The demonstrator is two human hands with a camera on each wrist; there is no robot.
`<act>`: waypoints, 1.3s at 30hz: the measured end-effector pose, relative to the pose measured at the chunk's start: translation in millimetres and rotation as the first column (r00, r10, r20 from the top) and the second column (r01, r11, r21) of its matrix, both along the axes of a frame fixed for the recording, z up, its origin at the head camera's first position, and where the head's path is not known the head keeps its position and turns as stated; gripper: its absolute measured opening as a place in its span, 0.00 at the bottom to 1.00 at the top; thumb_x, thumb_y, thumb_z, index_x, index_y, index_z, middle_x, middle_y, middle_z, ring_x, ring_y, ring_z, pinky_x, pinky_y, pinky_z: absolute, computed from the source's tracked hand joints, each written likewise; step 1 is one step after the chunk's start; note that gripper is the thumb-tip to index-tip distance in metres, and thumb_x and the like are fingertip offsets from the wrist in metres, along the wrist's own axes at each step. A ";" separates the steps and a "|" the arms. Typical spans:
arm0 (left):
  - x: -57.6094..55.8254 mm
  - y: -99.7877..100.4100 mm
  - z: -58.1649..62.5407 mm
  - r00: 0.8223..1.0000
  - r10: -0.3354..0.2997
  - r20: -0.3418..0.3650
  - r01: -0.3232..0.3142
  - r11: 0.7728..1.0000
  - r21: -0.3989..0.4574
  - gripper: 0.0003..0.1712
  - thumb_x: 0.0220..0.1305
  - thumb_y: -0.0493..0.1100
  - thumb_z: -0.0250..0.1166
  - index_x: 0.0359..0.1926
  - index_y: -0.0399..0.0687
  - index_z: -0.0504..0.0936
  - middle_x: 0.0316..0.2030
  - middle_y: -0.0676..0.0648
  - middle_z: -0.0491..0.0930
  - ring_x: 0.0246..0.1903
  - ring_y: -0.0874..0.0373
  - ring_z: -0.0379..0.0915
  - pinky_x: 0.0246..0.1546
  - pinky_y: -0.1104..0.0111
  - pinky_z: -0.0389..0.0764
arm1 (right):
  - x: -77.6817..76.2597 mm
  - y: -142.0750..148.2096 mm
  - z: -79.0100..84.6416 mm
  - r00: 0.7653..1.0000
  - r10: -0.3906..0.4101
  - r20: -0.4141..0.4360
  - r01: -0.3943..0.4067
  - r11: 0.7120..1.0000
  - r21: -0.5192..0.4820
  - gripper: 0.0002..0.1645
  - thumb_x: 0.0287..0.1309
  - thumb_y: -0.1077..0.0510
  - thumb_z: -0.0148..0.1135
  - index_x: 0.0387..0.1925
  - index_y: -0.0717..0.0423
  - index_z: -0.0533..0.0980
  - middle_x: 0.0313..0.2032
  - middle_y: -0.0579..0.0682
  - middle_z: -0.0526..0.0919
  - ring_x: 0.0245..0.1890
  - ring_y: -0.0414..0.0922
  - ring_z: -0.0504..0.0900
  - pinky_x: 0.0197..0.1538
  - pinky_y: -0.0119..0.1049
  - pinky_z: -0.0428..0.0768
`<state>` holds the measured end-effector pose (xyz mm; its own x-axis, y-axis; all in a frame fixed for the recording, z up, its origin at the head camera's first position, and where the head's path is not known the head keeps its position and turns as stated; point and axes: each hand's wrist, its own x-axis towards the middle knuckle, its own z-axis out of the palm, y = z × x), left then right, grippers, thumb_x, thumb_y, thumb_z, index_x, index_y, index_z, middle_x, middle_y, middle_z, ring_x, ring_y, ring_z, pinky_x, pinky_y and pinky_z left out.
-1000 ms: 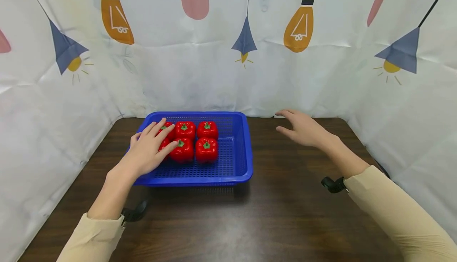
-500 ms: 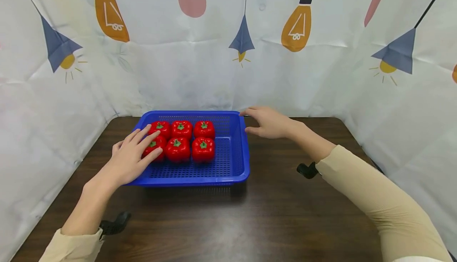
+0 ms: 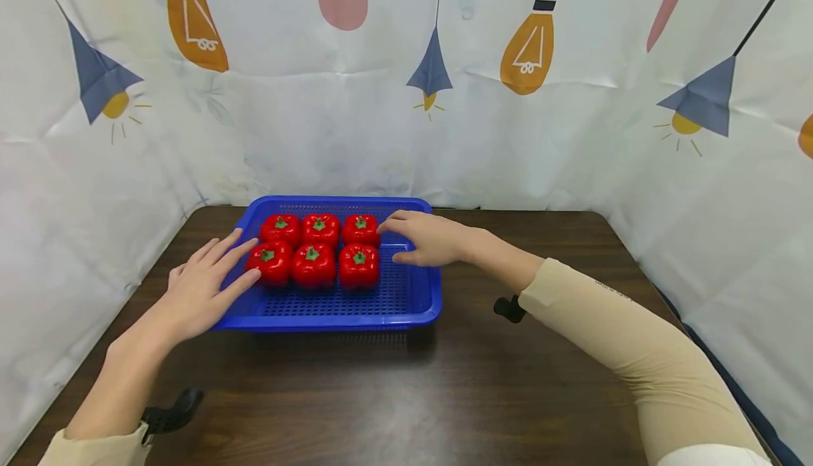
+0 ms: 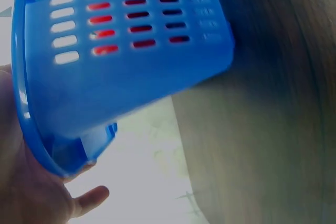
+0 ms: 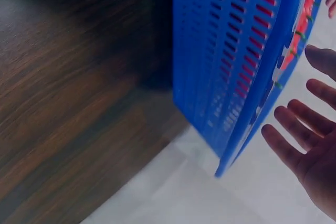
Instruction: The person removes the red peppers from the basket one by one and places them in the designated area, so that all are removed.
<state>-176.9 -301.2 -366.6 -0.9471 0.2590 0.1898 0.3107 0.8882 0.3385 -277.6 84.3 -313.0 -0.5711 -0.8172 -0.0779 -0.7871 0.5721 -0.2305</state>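
Several glossy red bell peppers (image 3: 314, 266) with green stems stand in two rows in a blue plastic basket (image 3: 330, 321). They fill its left and middle part. My left hand (image 3: 200, 293) hovers over the basket's left edge with its fingers spread, close to the front left pepper (image 3: 269, 263). My right hand (image 3: 428, 239) reaches in over the right side, fingertips beside the back right pepper (image 3: 360, 229); whether they touch it I cannot tell. The right wrist view has that hand's loosely extended fingers (image 5: 286, 148) above the rim, gripping nothing.
The basket stands on a dark brown wooden table (image 3: 356, 395), near its back edge. A white curtain (image 3: 317, 134) printed with lamps and bulbs hangs behind and at both sides. A black wrist mount (image 3: 173, 413) sticks out below each hand.
My right hand has moved left, from above the table to over the basket's right part. My left hand has drawn back leftward, uncovering the left peppers. The peppers stay in place.
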 end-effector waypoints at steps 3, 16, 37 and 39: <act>4.5 -5.9 -0.6 1.000 0.003 0.009 -0.003 1.000 -0.006 0.41 0.74 0.59 0.58 0.79 0.46 0.61 0.78 0.34 0.50 0.74 0.27 0.40 0.52 0.23 0.52 | 0.5 -10.0 -1.6 0.999 0.039 0.021 -0.040 0.999 0.015 0.33 0.69 0.51 0.66 0.71 0.53 0.70 0.68 0.51 0.71 0.70 0.48 0.68 0.70 0.42 0.68; 20.0 -26.6 -10.3 0.995 -0.019 0.102 0.017 1.000 0.019 0.42 0.75 0.59 0.56 0.82 0.50 0.54 0.81 0.38 0.42 0.76 0.28 0.34 0.50 0.21 0.48 | -2.8 -41.2 -1.1 0.985 0.121 0.124 -0.134 0.986 0.100 0.41 0.64 0.56 0.72 0.74 0.52 0.65 0.74 0.51 0.63 0.76 0.48 0.58 0.73 0.40 0.63; 28.0 -35.4 -19.5 0.996 -0.056 0.064 0.053 0.998 0.046 0.46 0.74 0.57 0.60 0.83 0.52 0.49 0.82 0.45 0.41 0.78 0.36 0.35 0.48 0.26 0.54 | -9.3 -63.0 -7.8 0.980 0.127 0.151 -0.148 0.980 0.135 0.41 0.62 0.58 0.72 0.74 0.51 0.66 0.73 0.50 0.65 0.75 0.48 0.59 0.71 0.40 0.67; 28.5 -35.4 -19.4 0.996 -0.056 0.065 0.053 0.998 0.042 0.47 0.73 0.58 0.60 0.83 0.53 0.48 0.82 0.46 0.40 0.78 0.35 0.35 0.48 0.26 0.55 | -8.6 -64.7 -8.1 0.980 0.131 0.151 -0.153 0.978 0.143 0.42 0.62 0.59 0.72 0.74 0.51 0.66 0.74 0.50 0.64 0.75 0.48 0.58 0.70 0.41 0.68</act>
